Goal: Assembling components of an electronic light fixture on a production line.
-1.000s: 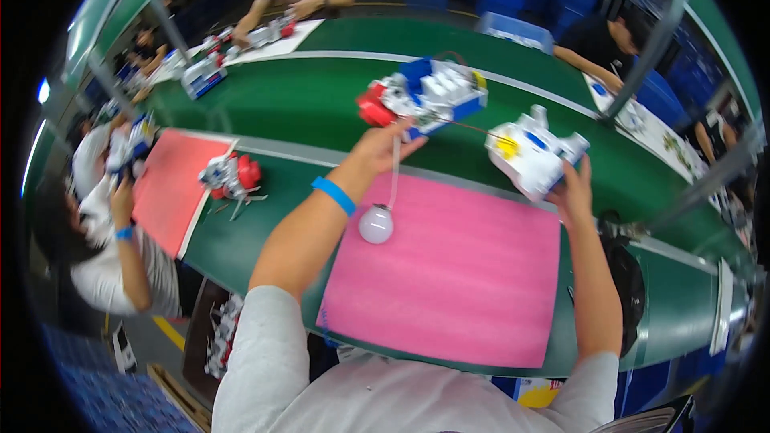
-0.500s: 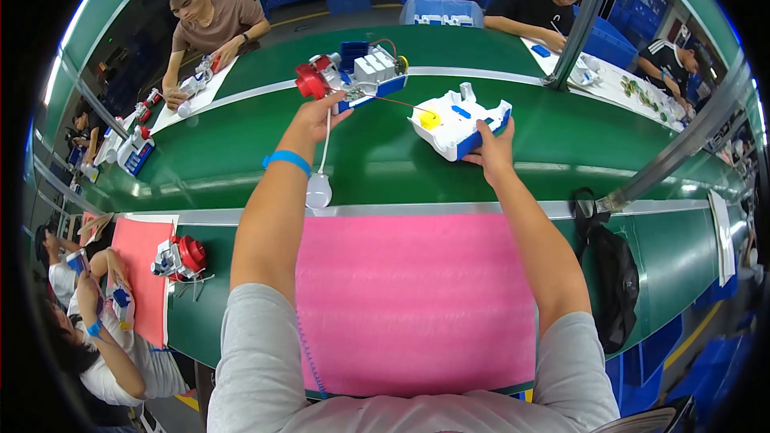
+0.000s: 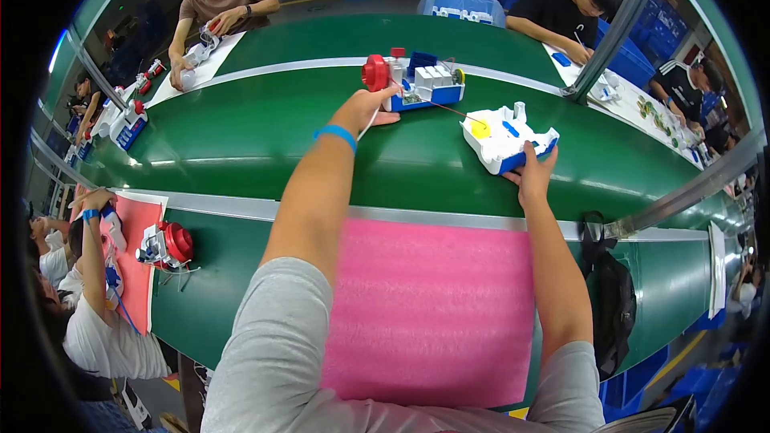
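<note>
Over the green belt, my left hand (image 3: 370,112) grips the near left end of an opened device half (image 3: 429,87). It has a blue base, white blocks inside and a red round part at its left end. My right hand (image 3: 535,174) is closed on the near right edge of a white-and-blue housing shell (image 3: 497,144), its hollow side up, with a yellow disc inside. A thin reddish wire (image 3: 439,104) runs between the two halves. Below my left hand a piece of white cord (image 3: 369,123) shows; the rest is hidden by my arm.
A pink mat (image 3: 433,313) lies before me, with a black bag (image 3: 611,297) to its right. At left sits another red-and-white assembly (image 3: 166,245). Metal posts (image 3: 618,28) rise at right. Co-workers handle parts across the belt and at left.
Both hands have shifted right with the device half and the shell, still joined by the wire. The white plug-like piece on the cord has gone out of sight near my left forearm.
</note>
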